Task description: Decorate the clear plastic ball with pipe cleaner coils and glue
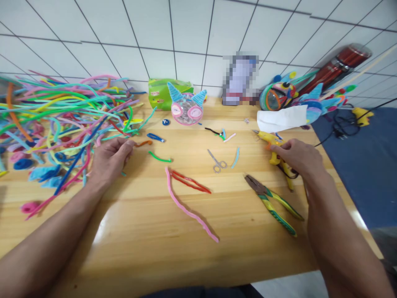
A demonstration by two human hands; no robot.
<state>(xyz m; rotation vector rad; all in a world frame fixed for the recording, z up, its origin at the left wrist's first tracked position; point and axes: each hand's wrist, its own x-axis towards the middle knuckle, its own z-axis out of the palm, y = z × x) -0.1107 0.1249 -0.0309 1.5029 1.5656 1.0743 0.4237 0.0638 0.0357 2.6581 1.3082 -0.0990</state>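
My left hand (112, 159) pinches one end of a short orange-brown pipe cleaner (144, 143), beside the heap of coloured pipe cleaners (71, 120). On the right, my right hand (299, 156) has its fingers closed on a yellow glue gun (269, 138), whose nozzle points left. Between the hands lie small scissors (218, 162), a green piece (159, 157), a blue piece (155, 137), a folded red pipe cleaner (190, 182) and a long pink one (186, 209). Behind them stands a clear ball figure (187, 112) with blue horns and pink-rimmed eyes.
Pliers (266, 198) with green-yellow handles lie before my right hand. At the back are a green packet (158, 95), a phone (240, 78), white paper (281, 118), another decorated ball (273, 97) and a red flask (338, 68). A black cord (328, 138) crosses the table's right edge.
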